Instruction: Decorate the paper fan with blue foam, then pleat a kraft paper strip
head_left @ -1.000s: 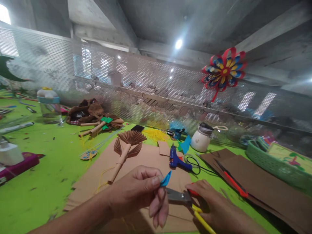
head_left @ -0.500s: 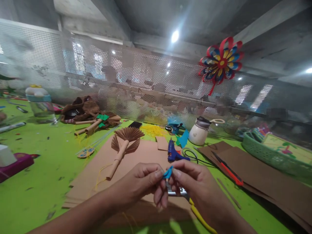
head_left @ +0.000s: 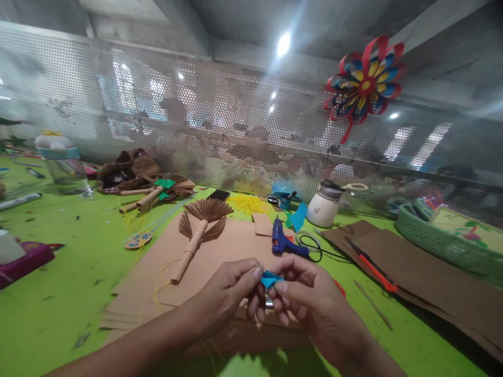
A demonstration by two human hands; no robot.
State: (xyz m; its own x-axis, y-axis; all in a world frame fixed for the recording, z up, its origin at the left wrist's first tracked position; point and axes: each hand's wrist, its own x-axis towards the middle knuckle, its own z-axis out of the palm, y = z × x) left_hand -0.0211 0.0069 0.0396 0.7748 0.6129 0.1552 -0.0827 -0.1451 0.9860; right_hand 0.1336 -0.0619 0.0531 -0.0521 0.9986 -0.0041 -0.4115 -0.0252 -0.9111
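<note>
A small folded piece of blue paper [head_left: 270,279] is pinched between my two hands over a stack of brown paper sheets [head_left: 243,241]. My left hand [head_left: 236,288] grips its left corner with thumb and forefinger. On the other side, my right hand [head_left: 310,293] pinches the right end. Below the fingers a strip of shiny metal [head_left: 269,303] shows, mostly hidden. A bit of orange-red plastic sticks out behind my right hand. Left of the hands lies a brown paper fan [head_left: 202,225] with a rolled handle, and beyond them a blue glue gun [head_left: 285,241].
A red-handled craft knife [head_left: 373,267] and a thin stick [head_left: 372,303] lie at right, by a green basket [head_left: 444,241]. A white jar [head_left: 323,207] stands behind the glue gun. At left are a glass jar [head_left: 63,170] and a purple box [head_left: 27,262].
The blue paper has turned and opened a little, showing a flatter, wider fold. My right hand has shifted slightly right, and the yellow handle beneath it no longer shows.
</note>
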